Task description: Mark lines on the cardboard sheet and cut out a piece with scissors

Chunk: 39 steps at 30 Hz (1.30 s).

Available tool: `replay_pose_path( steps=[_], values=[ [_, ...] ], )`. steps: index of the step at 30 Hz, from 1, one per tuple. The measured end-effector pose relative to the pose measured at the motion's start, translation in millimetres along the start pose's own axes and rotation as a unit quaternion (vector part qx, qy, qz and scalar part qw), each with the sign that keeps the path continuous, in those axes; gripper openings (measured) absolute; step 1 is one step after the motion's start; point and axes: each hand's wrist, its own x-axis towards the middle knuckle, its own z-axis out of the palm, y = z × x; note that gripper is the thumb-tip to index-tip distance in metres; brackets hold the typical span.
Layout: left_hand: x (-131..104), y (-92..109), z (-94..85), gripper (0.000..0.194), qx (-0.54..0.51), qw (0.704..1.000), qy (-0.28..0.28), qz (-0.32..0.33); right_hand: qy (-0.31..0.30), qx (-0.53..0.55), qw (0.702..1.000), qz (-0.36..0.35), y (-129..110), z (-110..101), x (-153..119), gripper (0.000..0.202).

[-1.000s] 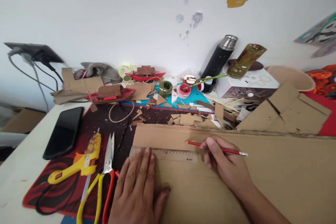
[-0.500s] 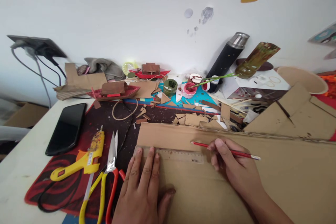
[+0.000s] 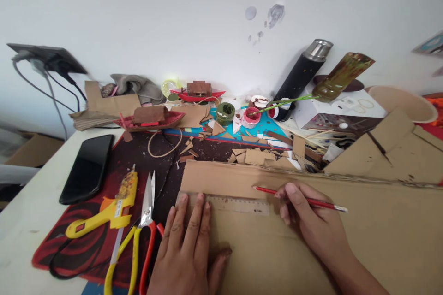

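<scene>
A large sheet of brown cardboard (image 3: pixel 270 253) lies in front of me. Across its upper left part runs a clear plastic ruler (image 3: pixel 238 204). My left hand (image 3: pixel 188 244) rests flat on the ruler's left portion, fingers stretched out and the thumb on the cardboard. Pinched in my right hand (image 3: pixel 311 216) is a red pencil (image 3: pixel 325 204) with a white end; its tip points left, just above the ruler's top edge near its right half. Whether the tip touches the cardboard I cannot tell.
Left of the sheet lie scissors (image 3: pixel 147 212), a yellow glue gun (image 3: pixel 117 207) and a black phone (image 3: pixel 88 166). Behind are two model boats (image 3: pixel 152 118), paint pots (image 3: pixel 224 113), cardboard scraps (image 3: pixel 258 156), a dark flask (image 3: pixel 301 71) and a white box (image 3: pixel 363 113).
Both hands, the ruler and the pencil keep nearly the same place on the cardboard. Only the camera view has shifted slightly.
</scene>
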Motion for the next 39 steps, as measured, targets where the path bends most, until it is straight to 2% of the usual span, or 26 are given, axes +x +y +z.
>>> replay_pose_path(
  steps=[9,13,18,23,29,34,39],
  values=[
    [-0.2,-1.1,-2.3,0.084,-0.01,1.0,0.009,-0.008,-0.029,-0.008,0.999,0.013,-1.8,-2.4,1.4,0.057],
    [1.9,-0.4,-2.9,0.089,-0.003,1.0,0.003,-0.01,-0.023,-0.001,1.0,0.011,-2.4,-1.4,1.7,0.058],
    [6.2,2.9,-5.7,0.086,-0.014,0.999,0.033,-0.02,-0.009,0.016,1.0,0.004,-3.1,1.8,2.5,0.058],
    [7.7,3.8,-7.2,0.086,-0.026,0.999,0.03,-0.015,-0.016,0.032,0.999,0.02,-7.2,2.4,4.3,0.062],
    [6.2,4.0,-6.0,0.09,-0.027,0.999,0.02,-0.018,0.004,0.071,0.997,0.041,-12.0,1.5,7.0,0.064],
    [6.8,5.1,-4.7,0.087,-0.026,0.999,0.042,-0.016,0.015,0.092,0.994,0.058,-13.7,2.4,8.3,0.066],
    [5.3,4.2,-4.7,0.089,-0.029,0.999,0.04,-0.019,0.01,0.093,0.994,0.054,-13.1,2.5,7.8,0.065]
  ],
)
